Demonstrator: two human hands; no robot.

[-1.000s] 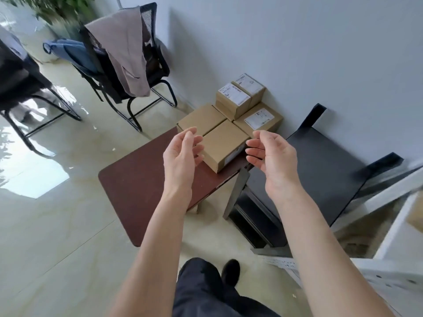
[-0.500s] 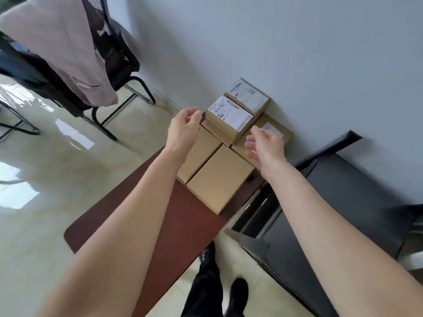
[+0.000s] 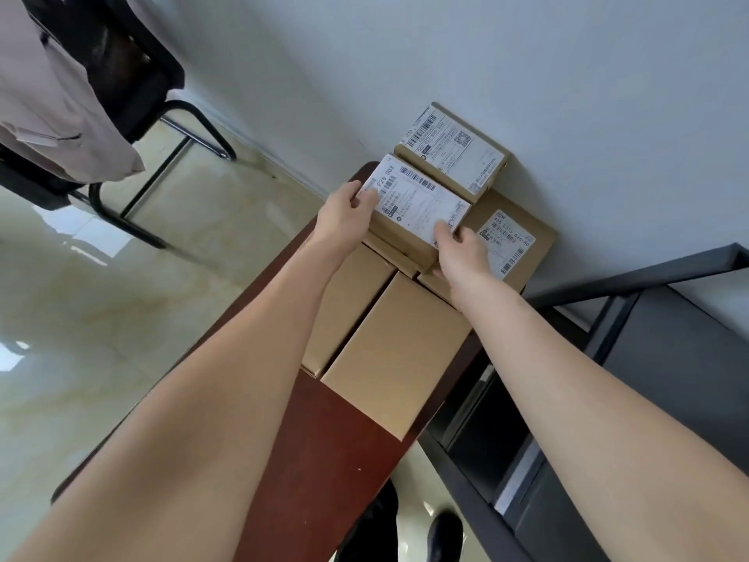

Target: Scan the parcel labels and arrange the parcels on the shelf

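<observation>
Several brown cardboard parcels are stacked at the far end of a dark red table [image 3: 324, 460], against the wall. The near top parcel [image 3: 417, 208] carries a large white label. My left hand [image 3: 344, 212] grips its left end and my right hand [image 3: 458, 245] grips its right near corner. A second labelled parcel [image 3: 454, 156] sits just behind it. Lower down lie a labelled parcel [image 3: 514, 245] on the right and two plain ones [image 3: 397, 358] nearer me. The dark grey metal shelf [image 3: 648, 358] stands to the right of the table.
A black chair [image 3: 133, 127] draped with a beige garment [image 3: 52, 95] stands on the glossy floor at upper left. A grey wall runs behind the parcels. My dark shoe [image 3: 444, 529] shows between table and shelf.
I have leaned in closer to the stack. Both hands went from hovering open in front of me to reaching forward and taking hold of the near top parcel at its two ends.
</observation>
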